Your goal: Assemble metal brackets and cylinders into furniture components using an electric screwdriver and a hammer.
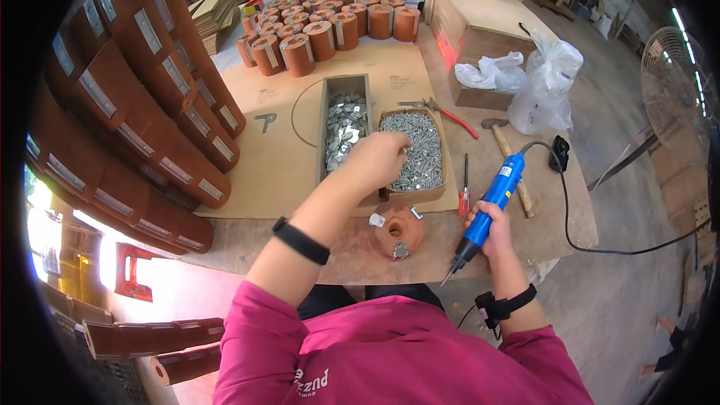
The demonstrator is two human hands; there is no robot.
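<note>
Screws (421, 151) under outstretched left hand (377, 160)

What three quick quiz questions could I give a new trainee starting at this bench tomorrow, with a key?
1. True or false: the right hand holds a hammer.
2. Which box is the left hand over? A) box of screws B) box of metal plates C) white plastic bag
3. Fill in: the round brown piece in front of the person has a ____ in its middle.

Key
1. False: it grips the blue electric screwdriver, tip down; the hammer lies on the table.
2. A
3. hole
</note>
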